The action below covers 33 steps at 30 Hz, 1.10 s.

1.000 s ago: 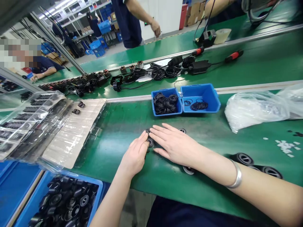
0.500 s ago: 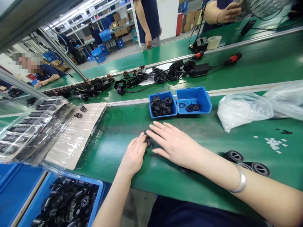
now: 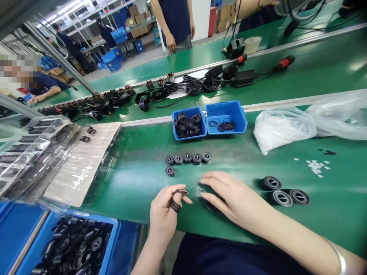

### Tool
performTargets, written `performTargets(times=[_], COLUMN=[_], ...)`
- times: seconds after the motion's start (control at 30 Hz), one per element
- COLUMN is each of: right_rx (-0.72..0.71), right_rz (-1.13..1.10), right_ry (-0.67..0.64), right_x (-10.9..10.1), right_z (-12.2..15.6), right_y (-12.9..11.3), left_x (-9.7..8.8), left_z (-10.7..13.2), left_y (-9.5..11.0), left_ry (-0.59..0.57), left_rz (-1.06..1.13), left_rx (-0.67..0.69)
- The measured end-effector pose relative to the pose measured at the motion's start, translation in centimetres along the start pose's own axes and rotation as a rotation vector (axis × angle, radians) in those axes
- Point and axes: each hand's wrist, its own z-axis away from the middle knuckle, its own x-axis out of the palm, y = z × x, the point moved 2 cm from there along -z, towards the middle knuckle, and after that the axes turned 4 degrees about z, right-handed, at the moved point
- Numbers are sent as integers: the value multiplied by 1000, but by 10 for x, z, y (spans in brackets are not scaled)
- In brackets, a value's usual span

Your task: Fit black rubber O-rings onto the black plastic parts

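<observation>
Left hand (image 3: 164,215) held black rubber O-rings (image 3: 175,200) in a secure fingertip pinch above the green table (image 3: 137,183); right hand (image 3: 232,200) lay open, fingers released, near 6 neatly grouped black rollers (image 3: 186,158).

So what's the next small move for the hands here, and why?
Probably the right hand should peel one black rubber ring off the left hand and try it on the lone small black wheel: the left hand holds several looped rings, the right hand is empty, and that wheel sits nearest, below the row.
</observation>
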Motion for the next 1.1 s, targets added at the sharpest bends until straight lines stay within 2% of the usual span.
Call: performTargets(times=[0.1,0.2,0.4,0.53,0.67,0.83,1.0,1.1], right_rx=[-3,31,160,275,324,323,328,317], right_rz=[-191,-398,-612,-661,-593,-545,-564,-564], right_ry=[57,47,1,34,-65,-73,-53,-53], right_x=[-7,-10,-11,-13,-9,-2,1,1], right_z=[-6,-10,-9,-4,5,13,13,13], right_y=[-6,-9,-3,4,8,13,14,13], left_x=[9,15,22,17,9,6,13,18], left_z=[0,-1,3,7,13,23,33,38], left_y=[6,13,15,9,1,-5,-7,-11], left_ry=[-64,-118,-172,-163,-92,-73,-132,-166], left_rz=[-26,-68,-82,-40,-102,-224,-370,-432], left_rx=[23,96,137,122,144,356,611,700])
